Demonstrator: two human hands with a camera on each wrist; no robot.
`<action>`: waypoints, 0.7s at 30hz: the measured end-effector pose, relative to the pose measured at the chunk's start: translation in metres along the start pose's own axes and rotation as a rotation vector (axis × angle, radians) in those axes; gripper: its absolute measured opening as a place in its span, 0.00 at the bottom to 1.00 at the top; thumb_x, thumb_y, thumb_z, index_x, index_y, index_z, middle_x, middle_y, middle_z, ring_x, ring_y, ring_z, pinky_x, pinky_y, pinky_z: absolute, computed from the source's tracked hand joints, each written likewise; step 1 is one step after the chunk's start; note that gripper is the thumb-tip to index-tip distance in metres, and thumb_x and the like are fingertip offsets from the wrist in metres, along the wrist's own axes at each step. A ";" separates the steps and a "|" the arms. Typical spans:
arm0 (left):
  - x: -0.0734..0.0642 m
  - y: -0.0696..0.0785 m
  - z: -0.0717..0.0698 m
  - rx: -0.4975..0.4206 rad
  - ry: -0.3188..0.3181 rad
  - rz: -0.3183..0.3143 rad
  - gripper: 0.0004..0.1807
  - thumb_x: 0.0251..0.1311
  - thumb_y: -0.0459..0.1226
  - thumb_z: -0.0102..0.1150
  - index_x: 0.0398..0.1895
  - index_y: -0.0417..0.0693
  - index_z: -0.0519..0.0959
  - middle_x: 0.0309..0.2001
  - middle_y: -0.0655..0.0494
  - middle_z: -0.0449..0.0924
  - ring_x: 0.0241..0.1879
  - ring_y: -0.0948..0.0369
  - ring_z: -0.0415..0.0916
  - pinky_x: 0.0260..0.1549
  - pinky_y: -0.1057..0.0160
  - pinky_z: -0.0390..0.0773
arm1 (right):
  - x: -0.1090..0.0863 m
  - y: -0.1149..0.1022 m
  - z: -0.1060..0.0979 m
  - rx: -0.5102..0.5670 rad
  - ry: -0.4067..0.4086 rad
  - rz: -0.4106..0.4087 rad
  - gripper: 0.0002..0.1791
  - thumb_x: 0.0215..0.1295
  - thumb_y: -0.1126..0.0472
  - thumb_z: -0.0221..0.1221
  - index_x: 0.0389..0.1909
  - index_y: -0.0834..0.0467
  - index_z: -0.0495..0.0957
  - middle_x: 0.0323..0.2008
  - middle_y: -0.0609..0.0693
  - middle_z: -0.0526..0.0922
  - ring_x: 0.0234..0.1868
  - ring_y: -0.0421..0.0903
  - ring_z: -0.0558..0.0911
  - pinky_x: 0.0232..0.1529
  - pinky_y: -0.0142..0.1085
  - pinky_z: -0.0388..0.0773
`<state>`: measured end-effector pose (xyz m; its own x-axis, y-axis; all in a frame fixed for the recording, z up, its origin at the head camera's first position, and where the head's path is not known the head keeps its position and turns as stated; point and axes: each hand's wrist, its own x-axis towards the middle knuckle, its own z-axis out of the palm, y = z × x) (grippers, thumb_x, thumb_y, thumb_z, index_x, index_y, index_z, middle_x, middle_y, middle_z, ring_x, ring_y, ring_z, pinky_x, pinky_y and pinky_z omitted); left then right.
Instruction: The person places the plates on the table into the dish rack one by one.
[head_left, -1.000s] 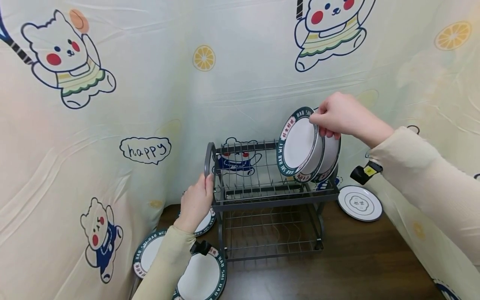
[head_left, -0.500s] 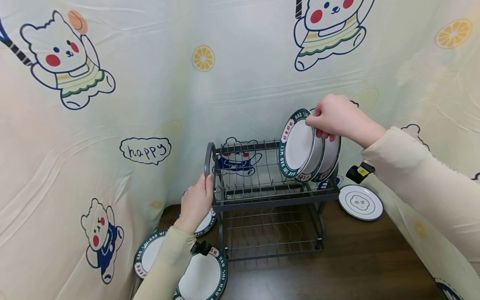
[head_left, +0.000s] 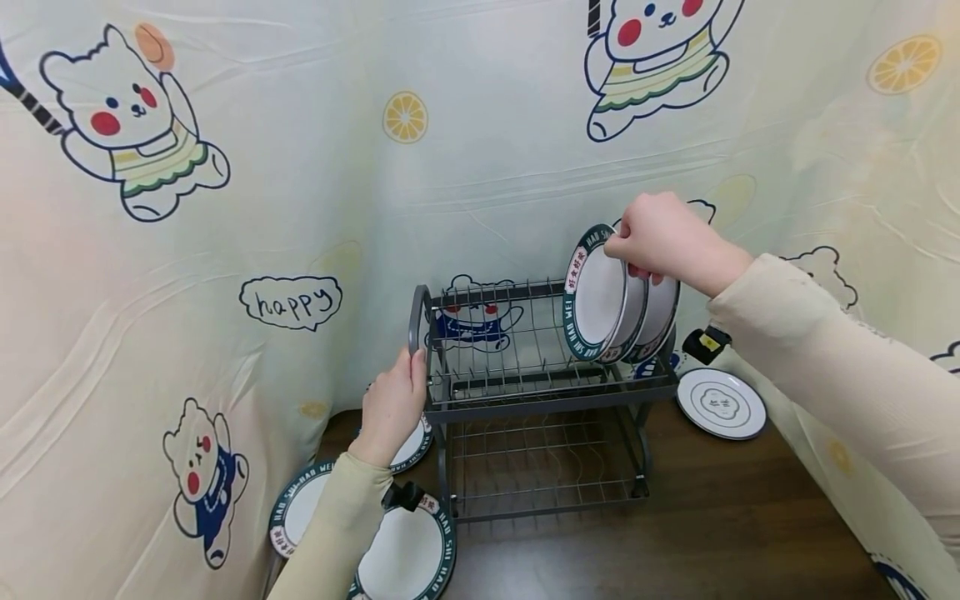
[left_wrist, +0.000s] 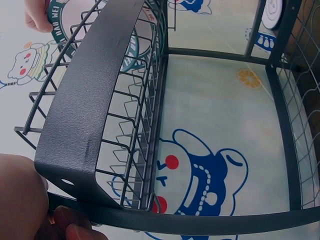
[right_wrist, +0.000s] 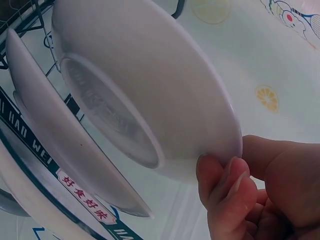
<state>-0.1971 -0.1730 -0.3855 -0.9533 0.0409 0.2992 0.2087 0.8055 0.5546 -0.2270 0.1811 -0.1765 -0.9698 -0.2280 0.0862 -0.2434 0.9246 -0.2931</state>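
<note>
Moved a little lower since the earlier frame: right hand (head_left: pixel 667 242) and green-rimmed deep plate (head_left: pixel 592 304). Thumb and fingers of right hand pinching the upper rim of this plate; fingers of left hand (head_left: pixel 392 408) curled round the side frame of black dish rack (head_left: pixel 551 406). Held plate tilted, at the upper tier, near the right end; lower edge already between wires or not, impossible to tell.

Probably best to keep the pinch light, guide the lower edge between two wires, and release only after stable leaning, with the rack held steady from the left side.

Counted: one rack, with two tiers; behind the held plate, at least two neighbouring plates (head_left: pixel 662 312), exact number hidden; at left on dark wooden surface (head_left: pixel 585 558), three visible green-rimmed plates (head_left: pixel 401 554), perhaps stacked; at right, one small white plate (head_left: pixel 722 404) with printed drawing.
</note>
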 end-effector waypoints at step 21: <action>-0.001 0.003 -0.002 -0.006 -0.004 -0.003 0.18 0.84 0.45 0.37 0.37 0.45 0.70 0.18 0.56 0.66 0.13 0.58 0.63 0.14 0.62 0.62 | 0.004 -0.012 0.014 -0.036 0.023 -0.010 0.17 0.66 0.64 0.51 0.16 0.59 0.76 0.12 0.51 0.77 0.13 0.46 0.77 0.18 0.35 0.70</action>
<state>-0.1953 -0.1722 -0.3822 -0.9547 0.0408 0.2947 0.2072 0.8022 0.5600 -0.2279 0.1651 -0.1863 -0.9667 -0.2305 0.1113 -0.2521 0.9327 -0.2579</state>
